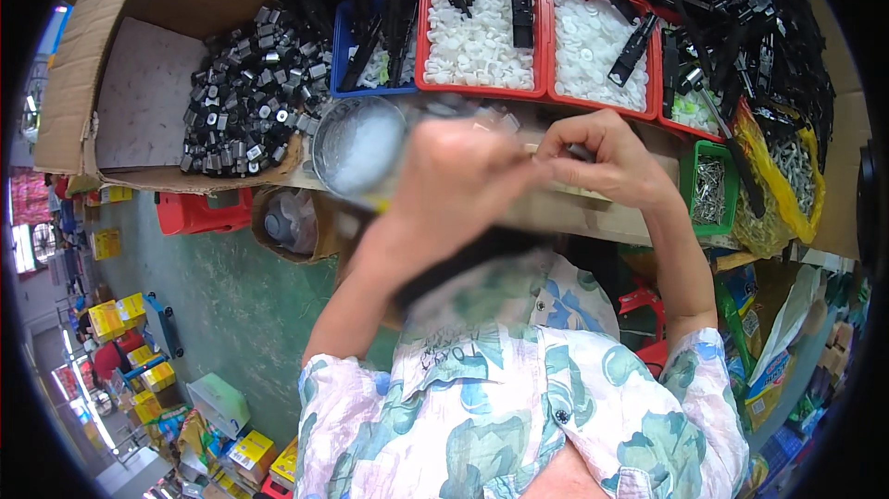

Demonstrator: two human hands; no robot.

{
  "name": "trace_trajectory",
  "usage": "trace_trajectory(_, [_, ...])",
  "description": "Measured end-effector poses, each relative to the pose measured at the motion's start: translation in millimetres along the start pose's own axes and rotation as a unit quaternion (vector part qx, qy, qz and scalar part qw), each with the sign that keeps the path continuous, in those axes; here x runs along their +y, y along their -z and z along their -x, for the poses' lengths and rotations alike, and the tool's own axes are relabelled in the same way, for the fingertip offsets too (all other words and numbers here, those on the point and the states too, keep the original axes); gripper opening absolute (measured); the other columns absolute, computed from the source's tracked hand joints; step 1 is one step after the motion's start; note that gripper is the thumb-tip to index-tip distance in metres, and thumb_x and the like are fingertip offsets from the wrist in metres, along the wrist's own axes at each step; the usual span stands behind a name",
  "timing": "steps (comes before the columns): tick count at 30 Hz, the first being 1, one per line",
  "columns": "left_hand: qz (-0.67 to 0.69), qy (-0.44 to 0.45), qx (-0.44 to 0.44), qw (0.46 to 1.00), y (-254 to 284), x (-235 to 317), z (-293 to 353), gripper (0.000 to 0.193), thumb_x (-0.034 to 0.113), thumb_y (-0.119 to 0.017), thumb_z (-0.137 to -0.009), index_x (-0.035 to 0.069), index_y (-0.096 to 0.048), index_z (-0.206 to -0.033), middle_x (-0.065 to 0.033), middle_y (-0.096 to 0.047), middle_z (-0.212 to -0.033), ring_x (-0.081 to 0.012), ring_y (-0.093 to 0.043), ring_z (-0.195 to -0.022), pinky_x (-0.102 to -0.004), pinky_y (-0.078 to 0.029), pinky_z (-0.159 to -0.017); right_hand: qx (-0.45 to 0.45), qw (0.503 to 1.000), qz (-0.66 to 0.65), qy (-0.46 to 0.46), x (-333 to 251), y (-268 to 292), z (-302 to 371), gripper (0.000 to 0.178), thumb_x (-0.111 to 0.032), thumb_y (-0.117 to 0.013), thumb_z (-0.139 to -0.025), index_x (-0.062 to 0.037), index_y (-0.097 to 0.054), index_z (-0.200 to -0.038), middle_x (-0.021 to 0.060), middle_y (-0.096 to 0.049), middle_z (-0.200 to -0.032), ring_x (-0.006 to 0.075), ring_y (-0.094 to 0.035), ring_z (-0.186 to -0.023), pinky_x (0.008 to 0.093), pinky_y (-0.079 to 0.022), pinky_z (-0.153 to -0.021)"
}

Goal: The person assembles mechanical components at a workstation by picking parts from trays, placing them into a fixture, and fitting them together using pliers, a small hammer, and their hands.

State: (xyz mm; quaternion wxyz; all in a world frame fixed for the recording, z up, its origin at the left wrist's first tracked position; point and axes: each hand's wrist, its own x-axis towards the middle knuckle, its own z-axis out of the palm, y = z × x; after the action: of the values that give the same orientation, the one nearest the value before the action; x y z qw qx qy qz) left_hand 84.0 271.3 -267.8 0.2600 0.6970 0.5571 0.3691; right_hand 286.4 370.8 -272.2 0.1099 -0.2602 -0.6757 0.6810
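Observation:
My left hand (458,175) is blurred by motion over the middle of the workbench, and its fingers are smeared. A long black part (477,258), also blurred, shows just below it; whether the hand grips that part I cannot tell. Close by on the right, my right hand (607,161) is closed in a pinch. A small dark grey piece (581,153) shows between its thumb and fingers, mostly hidden. The fingertips of both hands nearly meet. Beside my left hand stands a round clear tub (317,149) with whitish stuff in it.
A cardboard box (79,64) at the left holds many small metal motors (255,92). Red bins (483,92) of white plastic pieces line the back, with black parts (741,18) heaped behind. At the right are a green bin (687,180) of screws and a yellow bag (769,180).

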Motion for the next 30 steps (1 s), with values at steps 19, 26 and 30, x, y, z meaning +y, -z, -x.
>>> trace_trajectory(19, [-0.355,-0.019,0.065,0.932,56.1,-97.6,40.6,0.011,0.004,-0.078,-0.075,-0.001,-0.072,-0.082,-0.0101,-0.059,-0.082,-0.0286,-0.057,-0.086,-0.0396,-0.046,-0.073,0.163,0.949,0.271,0.006,-2.1,9.0,40.7,0.022,0.006,-0.06,-0.089,0.0028,-0.054,-0.11,0.0175,-0.065,-0.097,0.0291,-0.067,-0.083,0.0364,-0.051,-0.074])
trace_trajectory(26, [-0.339,-0.027,0.058,0.939,60.5,-94.1,41.8,0.01,0.003,-0.077,-0.074,0.0,-0.072,-0.082,-0.0099,-0.059,-0.082,-0.0286,-0.056,-0.088,-0.0391,-0.046,-0.073,0.218,0.934,0.273,0.07,-1.1,11.7,46.4,0.028,0.003,-0.064,-0.087,0.0004,-0.067,-0.115,0.0169,-0.069,-0.102,0.0272,-0.068,-0.087,0.0336,-0.054,-0.071])
trace_trajectory(30, [-0.247,0.007,0.135,0.96,58.4,-71.9,40.4,0.013,-0.001,-0.077,-0.077,0.0,-0.075,-0.09,-0.0089,-0.065,-0.089,-0.024,-0.057,-0.086,-0.0345,-0.045,-0.075,0.218,0.924,0.299,0.098,5.4,4.1,43.9,0.038,0.002,-0.058,-0.091,-0.0008,-0.061,-0.129,0.0209,-0.066,-0.12,0.0333,-0.068,-0.102,0.0372,-0.053,-0.085])
